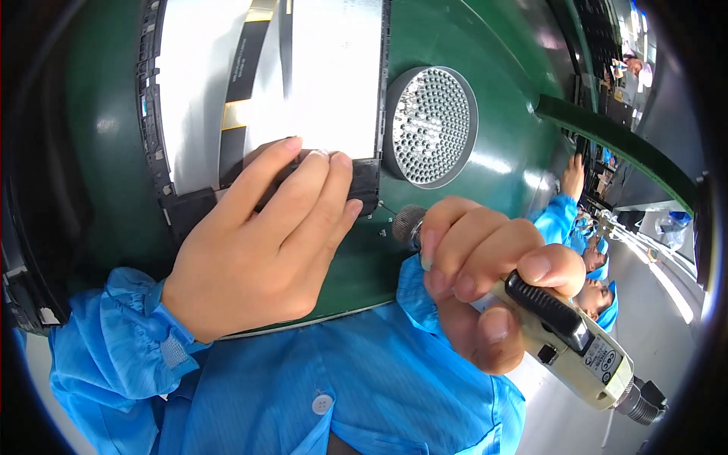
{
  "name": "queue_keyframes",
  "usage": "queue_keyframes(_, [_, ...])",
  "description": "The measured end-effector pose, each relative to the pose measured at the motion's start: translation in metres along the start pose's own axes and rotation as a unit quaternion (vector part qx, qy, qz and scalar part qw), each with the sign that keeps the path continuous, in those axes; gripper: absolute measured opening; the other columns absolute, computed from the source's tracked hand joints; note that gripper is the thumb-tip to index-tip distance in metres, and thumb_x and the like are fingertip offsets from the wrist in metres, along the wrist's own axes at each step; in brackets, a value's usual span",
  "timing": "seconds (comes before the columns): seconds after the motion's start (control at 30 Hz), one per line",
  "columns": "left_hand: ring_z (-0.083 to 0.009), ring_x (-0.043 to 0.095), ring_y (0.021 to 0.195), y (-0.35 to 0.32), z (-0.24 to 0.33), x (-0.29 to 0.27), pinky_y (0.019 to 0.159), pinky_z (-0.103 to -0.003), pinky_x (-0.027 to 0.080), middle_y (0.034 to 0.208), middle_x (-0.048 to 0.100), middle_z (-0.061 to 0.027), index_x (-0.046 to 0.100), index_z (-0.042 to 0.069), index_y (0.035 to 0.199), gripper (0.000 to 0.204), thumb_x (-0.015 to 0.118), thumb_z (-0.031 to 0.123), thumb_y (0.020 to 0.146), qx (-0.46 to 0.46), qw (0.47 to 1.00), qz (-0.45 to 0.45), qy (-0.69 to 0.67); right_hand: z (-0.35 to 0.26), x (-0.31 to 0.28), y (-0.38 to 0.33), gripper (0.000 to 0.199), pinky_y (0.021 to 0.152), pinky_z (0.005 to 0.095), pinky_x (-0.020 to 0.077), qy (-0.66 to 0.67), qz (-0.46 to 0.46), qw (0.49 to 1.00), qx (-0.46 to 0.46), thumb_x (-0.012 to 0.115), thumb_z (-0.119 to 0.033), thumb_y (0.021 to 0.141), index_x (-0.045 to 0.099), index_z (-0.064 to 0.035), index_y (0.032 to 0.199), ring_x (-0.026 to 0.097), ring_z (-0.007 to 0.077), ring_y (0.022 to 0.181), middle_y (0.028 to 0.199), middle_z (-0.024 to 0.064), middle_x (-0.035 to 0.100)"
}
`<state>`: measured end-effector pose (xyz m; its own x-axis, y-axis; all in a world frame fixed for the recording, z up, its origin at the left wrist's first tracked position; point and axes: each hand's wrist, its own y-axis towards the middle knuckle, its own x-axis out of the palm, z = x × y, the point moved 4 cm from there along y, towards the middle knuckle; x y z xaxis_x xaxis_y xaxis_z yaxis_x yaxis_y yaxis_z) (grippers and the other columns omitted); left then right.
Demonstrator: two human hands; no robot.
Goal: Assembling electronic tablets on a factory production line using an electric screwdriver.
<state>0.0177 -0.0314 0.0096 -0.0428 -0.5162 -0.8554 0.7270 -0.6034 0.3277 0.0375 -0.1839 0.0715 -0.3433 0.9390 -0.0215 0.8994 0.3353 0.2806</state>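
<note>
An opened tablet-like device [334, 76] lies on the green work surface, with silver panels inside a black frame. A black ribbon strip [241, 64] with gold-coloured bands runs along it. My left hand [254, 250] rests across its near edge, fingers stretched out and lying flat; they hide part of the black edge. In my right hand [485, 273] is a cream electric screwdriver [584, 356] with a black lever, gripped in closed fingers. Its knurled metal nose [408, 226] points at the device's near right corner, and the thin bit ends beside that corner; contact I cannot tell.
Right of the device stands a round grey dish [392, 144] with many small round pits. Tiny bright bits, perhaps screws [383, 233], lie by the corner. A green curved bar [622, 136] crosses at right. Beyond it, a co-worker's hand [573, 178] and other people in blue show.
</note>
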Motion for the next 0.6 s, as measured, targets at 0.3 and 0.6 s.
queue_keyframes(0.3, [-0.0302,0.055,0.114,-0.0013,0.0008,0.0012,0.104,-0.045,0.042,0.116,0.062,-0.0186,0.074,0.005,0.098,0.022,0.066,0.011,0.078,-0.001,1.0,0.007,0.011,0.0047,0.0005,0.0019,0.04,0.059,0.039,0.0425,0.007,-0.006,1.0,-0.003,0.06,-0.015,0.083,0.046,-0.008,0.12,0.053,0.0203,0.063,0.077,0.0073,0.052])
queue_keyframes(0.6, [-0.0299,0.055,0.115,-0.0024,0.0022,0.0024,0.104,-0.045,0.042,0.116,0.062,-0.0184,0.074,0.005,0.099,0.023,0.066,0.011,0.078,0.002,1.0,0.013,0.012,0.0038,0.0005,0.0013,0.039,0.058,0.0387,0.0423,-0.003,-0.012,1.0,-0.01,0.059,-0.016,0.084,0.045,-0.007,0.119,0.054,0.02,0.063,0.077,0.0076,0.053])
